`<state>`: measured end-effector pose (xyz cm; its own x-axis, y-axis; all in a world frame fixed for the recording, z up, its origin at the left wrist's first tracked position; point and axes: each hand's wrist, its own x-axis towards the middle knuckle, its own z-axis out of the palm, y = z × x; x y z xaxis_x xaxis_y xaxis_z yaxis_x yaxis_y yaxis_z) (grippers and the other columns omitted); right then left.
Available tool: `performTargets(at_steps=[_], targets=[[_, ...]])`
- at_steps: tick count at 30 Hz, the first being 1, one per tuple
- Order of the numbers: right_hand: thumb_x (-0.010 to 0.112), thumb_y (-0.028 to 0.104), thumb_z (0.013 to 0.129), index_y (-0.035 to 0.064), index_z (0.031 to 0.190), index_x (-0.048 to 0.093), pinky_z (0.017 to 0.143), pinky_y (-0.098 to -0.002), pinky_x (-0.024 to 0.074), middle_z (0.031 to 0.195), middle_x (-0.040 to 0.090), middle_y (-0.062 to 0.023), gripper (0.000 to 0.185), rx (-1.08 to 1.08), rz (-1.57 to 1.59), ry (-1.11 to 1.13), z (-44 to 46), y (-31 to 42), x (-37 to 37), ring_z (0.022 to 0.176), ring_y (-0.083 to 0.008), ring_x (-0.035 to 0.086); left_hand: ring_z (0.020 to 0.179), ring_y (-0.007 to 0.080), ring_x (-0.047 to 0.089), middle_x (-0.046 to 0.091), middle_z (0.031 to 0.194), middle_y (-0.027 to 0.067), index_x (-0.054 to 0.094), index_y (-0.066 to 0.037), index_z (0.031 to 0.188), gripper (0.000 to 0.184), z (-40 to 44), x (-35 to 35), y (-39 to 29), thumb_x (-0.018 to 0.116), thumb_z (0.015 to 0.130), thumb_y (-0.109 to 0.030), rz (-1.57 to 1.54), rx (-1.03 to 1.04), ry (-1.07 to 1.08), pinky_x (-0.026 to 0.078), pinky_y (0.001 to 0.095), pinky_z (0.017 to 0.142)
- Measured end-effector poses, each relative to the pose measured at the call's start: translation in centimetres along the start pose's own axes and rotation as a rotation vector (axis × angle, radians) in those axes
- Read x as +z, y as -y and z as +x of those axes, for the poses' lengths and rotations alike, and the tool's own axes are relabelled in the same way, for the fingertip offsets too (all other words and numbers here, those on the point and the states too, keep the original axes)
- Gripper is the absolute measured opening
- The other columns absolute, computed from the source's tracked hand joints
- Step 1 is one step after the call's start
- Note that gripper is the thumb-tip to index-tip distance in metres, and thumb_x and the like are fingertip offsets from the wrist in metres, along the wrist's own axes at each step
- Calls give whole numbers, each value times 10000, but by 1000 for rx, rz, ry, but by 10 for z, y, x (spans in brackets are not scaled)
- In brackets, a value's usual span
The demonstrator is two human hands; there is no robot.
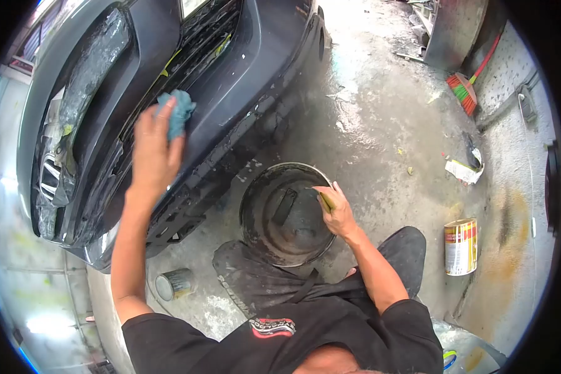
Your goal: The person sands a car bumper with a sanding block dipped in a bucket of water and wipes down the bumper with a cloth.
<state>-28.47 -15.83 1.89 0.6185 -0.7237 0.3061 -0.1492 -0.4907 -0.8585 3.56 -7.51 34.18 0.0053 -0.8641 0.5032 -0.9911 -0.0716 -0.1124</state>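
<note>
My left hand [154,149] is closed on a crumpled blue-green cloth [179,112], at the lower part of a dark grey car bumper [240,75]. Whether the cloth presses on the surface cannot be made out. Between my knees stands a round, dark bucket [248,227] with what looks like murky water in it. A dark rectangular block [285,207] shows inside. At the bucket's right rim, my right hand [340,215] grips a thin yellowish piece [324,202], mostly hidden by the fingers.
A small metal can [173,284] lies near my left knee. Along the right wall are a yellow-and-red labelled can [460,247], a crumpled white wrapper [464,169] and a broom [464,93]. The concrete floor [380,131] looks wet and stained.
</note>
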Motion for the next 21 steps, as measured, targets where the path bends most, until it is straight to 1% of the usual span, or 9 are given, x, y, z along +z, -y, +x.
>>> performTargets(at_steps=[1, 3, 5, 9, 12, 14, 17, 18, 21], targets=[[610, 13, 968, 54, 1251, 656, 1212, -599, 329, 1182, 711, -121, 290, 4, 8, 3, 0, 0, 0, 1177, -326, 668, 1171, 445, 561, 542, 1370, 252, 504, -94, 1520, 632, -7, 22, 3, 709, 923, -88, 92, 10, 52, 467, 499, 1031], [611, 14, 966, 55, 1250, 656, 1211, -600, 330, 1178, 711, -119, 291, 9, 7, -4, 3, -2, 1, 1174, -327, 669, 1124, 441, 574, 555, 1343, 257, 519, -75, 1495, 597, 13, 48, -2, 703, 927, -86, 153, 82, -67, 484, 512, 987], [613, 14, 962, 56, 1250, 656, 1210, -601, 331, 1173, 712, -118, 295, 5, -15, 9, 3, -3, 1, 1171, -327, 670, 1076, 433, 593, 589, 1288, 255, 552, -48, 1451, 530, 47, 73, -4, 687, 943, -114, 159, 75, -115, 494, 530, 956], [619, -1, 938, 66, 1261, 651, 1212, -611, 322, 1196, 705, -118, 330, 9, -56, 30, 3, -4, 4, 1187, -319, 664, 1067, 430, 601, 627, 1231, 257, 554, -41, 1435, 489, 120, 120, -31, 665, 963, -111, 143, 33, -142, 491, 520, 950], [618, -14, 906, 60, 1254, 655, 1219, -641, 293, 1210, 703, -119, 358, -36, -199, 78, 2, 0, 0, 1216, -304, 655, 1079, 430, 597, 613, 1279, 243, 559, -67, 1441, 496, 137, 131, -34, 673, 962, -125, 39, 72, -194, 488, 517, 980], [605, 9, 901, 44, 1223, 667, 1229, -667, 257, 1201, 709, -121, 330, -107, -373, 105, 1, 1, 3, 1237, -295, 651, 1124, 430, 590, 604, 1316, 234, 562, -83, 1446, 506, 124, 125, -20, 683, 957, -133, -42, 129, -162, 481, 515, 1013], [581, 83, 890, 14, 1205, 668, 1231, -696, 223, 1210, 709, -138, 334, -237, -896, 286, -1, -6, 22, 1283, -313, 626, 1216, 425, 570, 589, 1360, 221, 556, -107, 1474, 539, 65, 83, 8, 693, 953, -137, -115, 137, -62, 464, 507, 1068], [552, 156, 928, -10, 1165, 688, 1235, -692, 218, 1175, 720, -150, 320, -321, -998, 398, 1, -5, 26, 1301, -339, 611, 1248, 422, 560, 584, 1370, 224, 553, -108, 1483, 549, 38, 66, 18, 692, 952, -131, -96, 106, -53, 459, 499, 1083], [555, 137, 935, 5, 1133, 721, 1230, -696, 226, 1155, 738, -147, 290, -229, -986, 746, 27, 12, 52, 1271, -334, 638, 1314, 425, 536, 566, 1418, 229, 543, -112, 1507, 606, -56, 9, 52, 679, 918, -62, -79, -1, 23, 437, 482, 1123]])
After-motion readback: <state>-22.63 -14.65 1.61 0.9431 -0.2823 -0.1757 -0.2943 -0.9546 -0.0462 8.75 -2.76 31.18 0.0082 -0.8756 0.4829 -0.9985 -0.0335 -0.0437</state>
